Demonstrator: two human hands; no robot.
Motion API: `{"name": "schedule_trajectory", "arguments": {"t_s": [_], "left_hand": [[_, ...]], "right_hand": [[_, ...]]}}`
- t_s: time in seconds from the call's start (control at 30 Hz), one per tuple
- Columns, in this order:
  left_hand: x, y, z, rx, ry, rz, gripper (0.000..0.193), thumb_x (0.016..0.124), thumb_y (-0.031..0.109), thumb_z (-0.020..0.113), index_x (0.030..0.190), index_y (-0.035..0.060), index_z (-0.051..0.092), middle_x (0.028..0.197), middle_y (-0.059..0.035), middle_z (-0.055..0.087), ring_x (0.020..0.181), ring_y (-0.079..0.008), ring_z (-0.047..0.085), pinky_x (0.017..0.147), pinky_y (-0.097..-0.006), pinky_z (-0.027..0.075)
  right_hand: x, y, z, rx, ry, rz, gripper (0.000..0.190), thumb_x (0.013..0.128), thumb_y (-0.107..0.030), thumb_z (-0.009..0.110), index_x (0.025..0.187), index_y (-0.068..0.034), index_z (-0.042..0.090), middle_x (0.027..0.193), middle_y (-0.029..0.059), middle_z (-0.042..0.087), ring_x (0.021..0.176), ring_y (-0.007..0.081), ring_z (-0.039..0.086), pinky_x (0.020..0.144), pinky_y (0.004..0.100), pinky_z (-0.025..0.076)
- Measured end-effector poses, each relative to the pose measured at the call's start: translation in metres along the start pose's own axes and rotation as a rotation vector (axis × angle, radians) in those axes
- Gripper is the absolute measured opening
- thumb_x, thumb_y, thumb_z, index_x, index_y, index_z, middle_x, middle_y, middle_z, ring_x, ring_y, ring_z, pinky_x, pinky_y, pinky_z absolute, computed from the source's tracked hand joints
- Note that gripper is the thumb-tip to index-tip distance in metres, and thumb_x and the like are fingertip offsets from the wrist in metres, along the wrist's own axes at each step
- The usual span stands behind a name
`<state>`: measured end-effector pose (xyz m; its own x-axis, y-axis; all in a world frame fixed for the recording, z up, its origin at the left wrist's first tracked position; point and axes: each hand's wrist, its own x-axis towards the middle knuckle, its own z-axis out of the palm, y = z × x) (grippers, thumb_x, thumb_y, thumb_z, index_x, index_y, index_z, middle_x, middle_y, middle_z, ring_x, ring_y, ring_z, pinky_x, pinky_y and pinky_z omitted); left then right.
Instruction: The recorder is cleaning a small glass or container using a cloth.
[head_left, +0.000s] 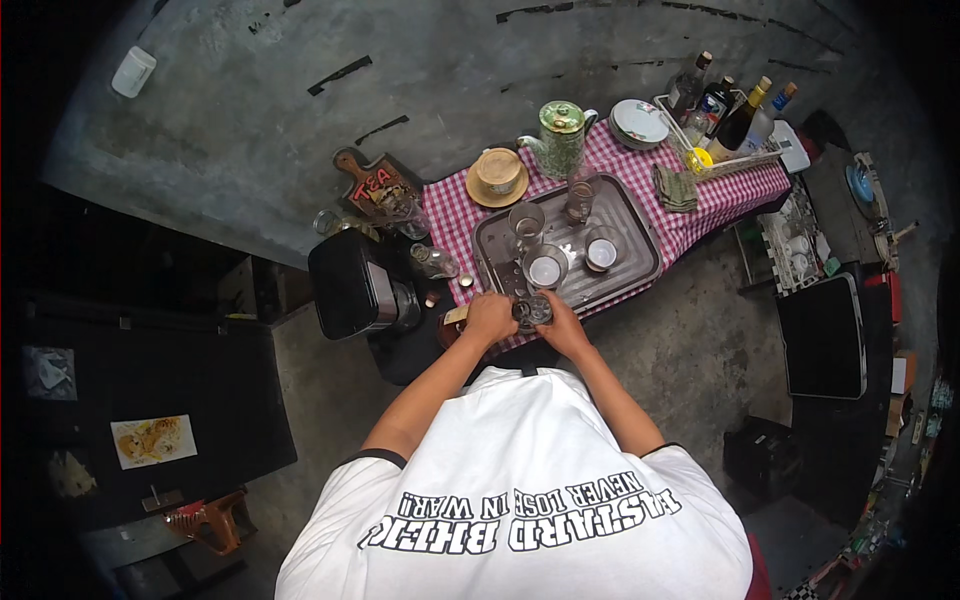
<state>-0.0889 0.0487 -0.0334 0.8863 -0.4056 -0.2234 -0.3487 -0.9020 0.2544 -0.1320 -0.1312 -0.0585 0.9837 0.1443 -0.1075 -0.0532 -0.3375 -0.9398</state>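
My left hand (491, 319) grips a bottle (454, 318) with a pale label, tilted toward a small clear glass (533, 310). My right hand (564, 327) holds that glass at the front edge of a brown serving tray (634, 214). The bottle's mouth is close to the glass; whether liquid flows cannot be made out. On the tray stand two glasses with white contents, one nearer (545, 270) and one to its right (602, 251). Behind them are a tall glass (527, 221) and a darker-looking glass (580, 199).
A pink checked cloth (450, 206) covers the table. Along the back stand a lidded cup (498, 171), green enamel pot (562, 139), stacked plates (639, 124) and a bottle basket (739, 163). A folded cloth (675, 187), glass bottle (435, 261) and black appliance (345, 281) flank the tray.
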Motion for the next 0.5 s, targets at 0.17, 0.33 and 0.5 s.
{"name": "schedule_trajectory", "arguments": {"t_s": [0.17, 0.33, 0.5], "left_hand": [[-0.003, -0.006, 0.000, -0.020, -0.014, -0.028, 0.030, 0.063, 0.023, 0.066, 0.086, 0.0055, 0.073, 0.083, -0.0170, 0.070, 0.085, -0.0332, 0.067, 0.080, -0.0427, 0.053], [-0.004, -0.011, 0.009, 0.051, -0.020, -0.022, 0.025, 0.063, 0.024, 0.066, 0.078, 0.0055, 0.073, 0.079, -0.0164, 0.070, 0.084, -0.0323, 0.068, 0.079, -0.0431, 0.053], [-0.003, -0.009, 0.010, 0.076, -0.020, -0.019, 0.025, 0.063, 0.024, 0.066, 0.078, 0.0056, 0.073, 0.080, -0.0158, 0.070, 0.085, -0.0313, 0.067, 0.079, -0.0430, 0.052]], "right_hand": [[0.002, 0.006, 0.006, -0.040, -0.008, -0.029, 0.065, 0.070, 0.004, 0.072, 0.129, -0.006, 0.048, 0.120, 0.0168, 0.061, 0.115, 0.0308, 0.059, 0.095, 0.0355, 0.046], [0.005, 0.008, 0.013, -0.036, -0.025, -0.028, 0.065, 0.069, 0.005, 0.071, 0.129, -0.008, 0.049, 0.121, 0.0156, 0.061, 0.115, 0.0306, 0.059, 0.095, 0.0358, 0.047], [0.006, 0.009, 0.014, -0.037, -0.018, -0.027, 0.065, 0.069, 0.004, 0.071, 0.129, -0.008, 0.049, 0.120, 0.0156, 0.062, 0.115, 0.0307, 0.059, 0.094, 0.0358, 0.047]]}}
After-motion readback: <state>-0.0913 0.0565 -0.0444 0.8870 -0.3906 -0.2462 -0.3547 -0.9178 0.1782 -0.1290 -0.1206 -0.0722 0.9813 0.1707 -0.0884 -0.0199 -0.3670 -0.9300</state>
